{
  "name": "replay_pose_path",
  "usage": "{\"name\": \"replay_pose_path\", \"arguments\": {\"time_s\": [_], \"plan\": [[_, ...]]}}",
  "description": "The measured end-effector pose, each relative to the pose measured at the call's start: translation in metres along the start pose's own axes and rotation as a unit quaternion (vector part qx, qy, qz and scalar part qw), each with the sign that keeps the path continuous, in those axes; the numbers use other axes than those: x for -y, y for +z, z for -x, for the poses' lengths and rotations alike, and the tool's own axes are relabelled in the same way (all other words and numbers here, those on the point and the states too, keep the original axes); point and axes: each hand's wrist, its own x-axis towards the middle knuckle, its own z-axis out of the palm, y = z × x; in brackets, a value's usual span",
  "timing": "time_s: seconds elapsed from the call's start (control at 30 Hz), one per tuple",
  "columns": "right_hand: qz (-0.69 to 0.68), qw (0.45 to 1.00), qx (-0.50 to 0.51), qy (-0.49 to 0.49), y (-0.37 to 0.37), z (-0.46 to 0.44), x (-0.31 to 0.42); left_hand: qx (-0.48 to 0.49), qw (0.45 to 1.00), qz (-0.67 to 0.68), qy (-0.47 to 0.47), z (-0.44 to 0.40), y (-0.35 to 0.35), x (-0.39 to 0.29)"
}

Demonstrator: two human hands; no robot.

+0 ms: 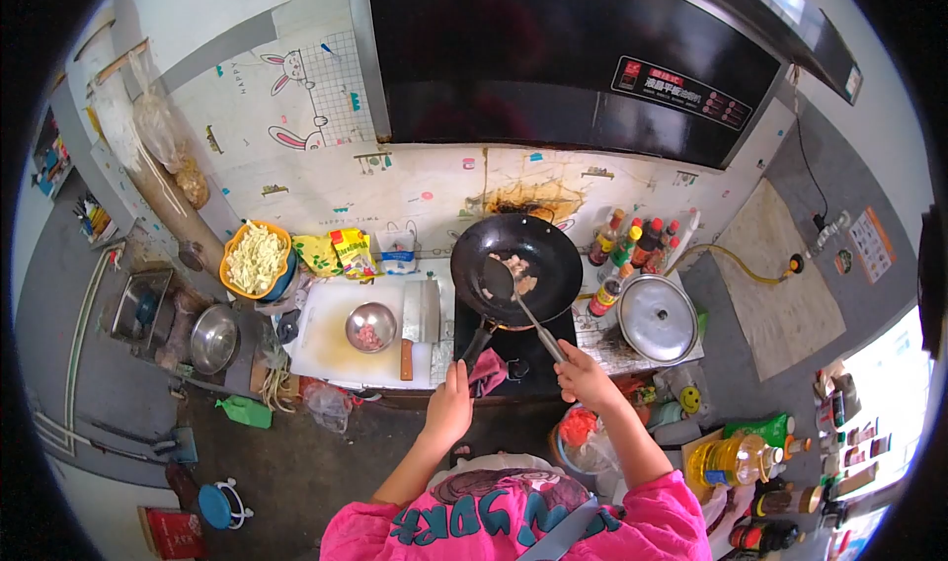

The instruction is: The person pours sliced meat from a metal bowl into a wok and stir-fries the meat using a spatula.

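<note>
A black wok (553, 250) sits on the stove (533, 378), with pieces of meat (515, 265) in it. My left hand (450, 405) is closed round the end of the wok's handle, beside a dark pink cloth (487, 373). In my right hand (590, 377) is the metal handle of a spatula (541, 332); its head rests among the meat inside the wok. Left of the stove lies a white cutting board (321, 339) bearing a steel bowl (371, 316) with some pinkish meat and a cleaver (423, 312) with a wooden handle.
Several sauce bottles (624, 245) and a lidded pot (657, 319) stand right of the wok. A yellow basket of pale cut food (255, 259) and seasoning bags (354, 253) are at the back left. Above hangs a black range hood (563, 57). An oil bottle (731, 461) stands lower right.
</note>
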Motion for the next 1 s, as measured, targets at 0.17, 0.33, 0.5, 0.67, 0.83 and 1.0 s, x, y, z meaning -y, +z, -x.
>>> {"name": "replay_pose_path", "arguments": {"time_s": [0.17, 0.33, 0.5, 0.67, 0.83, 1.0], "plan": [[0.005, 1.0, -0.02, -0.009, -0.001, -0.003, -0.01, -0.003, 1.0, -0.003, -0.003, 0.001, 0.001, 0.0], [-0.149, 0.988, -0.032, 0.022, -0.006, -0.013, -0.018, 0.003, 1.0, 0.0, -0.005, 0.001, 0.002, 0.001], [-0.279, 0.96, -0.004, 0.027, -0.011, -0.027, -0.025, 0.01, 1.0, -0.002, -0.006, 0.001, 0.0, 0.0], [-0.292, 0.955, 0.055, 0.016, -0.008, -0.022, -0.02, 0.011, 1.0, -0.006, -0.002, 0.001, -0.001, -0.001], [-0.242, 0.968, 0.067, 0.0, -0.006, -0.019, -0.016, 0.012, 1.0, -0.005, -0.003, 0.001, 0.0, 0.0], [-0.163, 0.986, 0.03, -0.02, -0.003, -0.026, -0.022, 0.015, 1.0, -0.005, -0.008, 0.001, -0.001, 0.0]]}}
